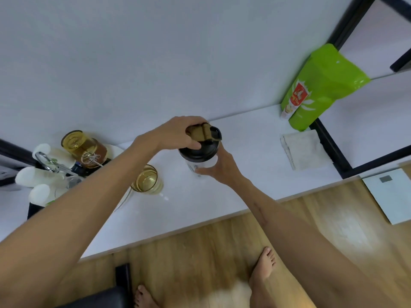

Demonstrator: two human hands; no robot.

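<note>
Left hand (175, 135) fingers clasp the black lid (200, 151), right hand (222, 167) fingers wrap the shaker (201, 164); a glass (146, 181) stands near, green pouch (320, 90) well apart

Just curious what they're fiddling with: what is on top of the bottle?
A black lid, with the left hand gripping a brown strap on it. The right hand holds the clear bottle below. The lid and hands hide its contents.

Bright, even indoor light; soft shadows on desk (244, 174); glare patches on floor (342, 227); wide-angle bending at edges; slightly soft throughout.
</note>
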